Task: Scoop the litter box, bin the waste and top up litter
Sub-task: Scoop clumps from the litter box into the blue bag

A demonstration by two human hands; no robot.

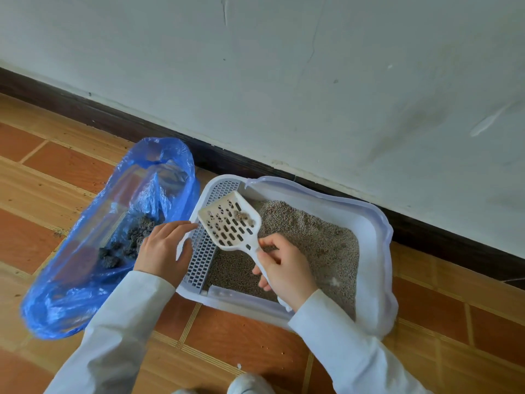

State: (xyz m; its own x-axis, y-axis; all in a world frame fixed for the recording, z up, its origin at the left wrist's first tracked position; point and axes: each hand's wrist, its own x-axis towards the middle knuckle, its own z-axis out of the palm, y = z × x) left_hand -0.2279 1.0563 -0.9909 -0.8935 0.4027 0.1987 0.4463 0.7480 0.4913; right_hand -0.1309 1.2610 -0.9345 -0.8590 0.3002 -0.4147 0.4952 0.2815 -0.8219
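Observation:
A white litter box (377, 223) with grey litter (312, 245) sits on the floor against the wall. Its left end has a slotted grate (203, 251). My right hand (284, 265) grips the handle of a white slotted scoop (230, 220), held over the grate with small clumps (243, 217) in it. My left hand (164, 248) rests on the box's left rim, fingers stretched toward the scoop. A blue plastic bag (85, 251) lies open to the left, with dark waste clumps (127, 243) inside.
A grey wall with a dark skirting board (426, 228) runs diagonally behind the box. The floor is orange-brown tile (250, 336). A pale shoe tip (250, 385) shows at the bottom edge. Small specks of litter lie scattered on the tiles.

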